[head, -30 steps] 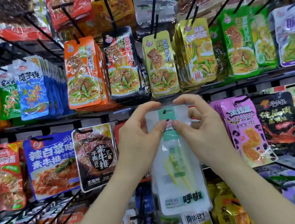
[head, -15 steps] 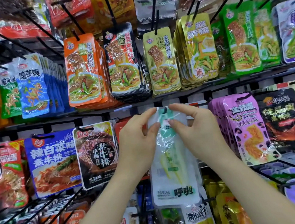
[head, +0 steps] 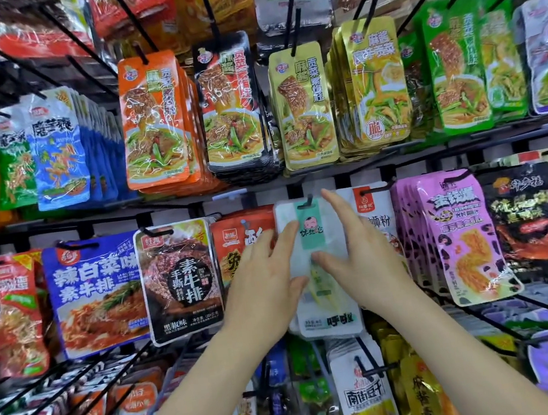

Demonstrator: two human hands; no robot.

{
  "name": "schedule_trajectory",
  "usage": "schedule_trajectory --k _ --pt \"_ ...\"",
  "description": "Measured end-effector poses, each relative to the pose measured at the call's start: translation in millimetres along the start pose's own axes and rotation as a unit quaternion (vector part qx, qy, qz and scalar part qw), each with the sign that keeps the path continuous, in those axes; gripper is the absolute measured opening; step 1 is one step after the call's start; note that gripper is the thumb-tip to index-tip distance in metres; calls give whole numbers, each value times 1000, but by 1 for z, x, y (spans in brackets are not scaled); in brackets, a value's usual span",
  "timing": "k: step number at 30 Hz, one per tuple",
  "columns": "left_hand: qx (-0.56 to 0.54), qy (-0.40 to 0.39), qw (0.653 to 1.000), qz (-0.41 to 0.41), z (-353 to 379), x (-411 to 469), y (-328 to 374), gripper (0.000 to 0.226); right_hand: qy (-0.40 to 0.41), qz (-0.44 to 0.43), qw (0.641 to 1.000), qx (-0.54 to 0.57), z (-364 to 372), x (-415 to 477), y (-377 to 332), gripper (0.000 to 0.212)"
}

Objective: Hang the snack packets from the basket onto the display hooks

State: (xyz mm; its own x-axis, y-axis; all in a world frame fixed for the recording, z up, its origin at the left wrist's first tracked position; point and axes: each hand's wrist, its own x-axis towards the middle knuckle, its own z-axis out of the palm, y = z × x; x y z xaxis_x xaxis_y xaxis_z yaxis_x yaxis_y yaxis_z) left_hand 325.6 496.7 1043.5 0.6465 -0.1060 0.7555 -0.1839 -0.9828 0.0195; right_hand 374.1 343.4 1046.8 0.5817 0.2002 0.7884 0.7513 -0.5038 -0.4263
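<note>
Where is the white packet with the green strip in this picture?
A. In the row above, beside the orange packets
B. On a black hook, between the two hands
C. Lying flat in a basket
B: the white packet hangs from a black hook, with the left hand and the right hand open at its two sides.

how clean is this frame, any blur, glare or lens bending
Head view: motion blur smears the top and bottom edges, and the white packet at centre is soft. Shop lights streak glare across the orange packet. The wide lens bows the shelf rail.
</note>
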Motion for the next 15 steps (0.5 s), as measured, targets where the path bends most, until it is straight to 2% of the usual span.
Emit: schedule_trajectory --k 7,11,15 --pt "62 20 997 39 1 1 -11 67 28 -6 998 -58 8 13 9 79" --pt "149 23 987 64 2 6 -15 67 30 -1 994 -106 10 19 8 78" --pt "182 10 981 72 3 10 -21 65 40 -9 984 -174 15 27 10 78"
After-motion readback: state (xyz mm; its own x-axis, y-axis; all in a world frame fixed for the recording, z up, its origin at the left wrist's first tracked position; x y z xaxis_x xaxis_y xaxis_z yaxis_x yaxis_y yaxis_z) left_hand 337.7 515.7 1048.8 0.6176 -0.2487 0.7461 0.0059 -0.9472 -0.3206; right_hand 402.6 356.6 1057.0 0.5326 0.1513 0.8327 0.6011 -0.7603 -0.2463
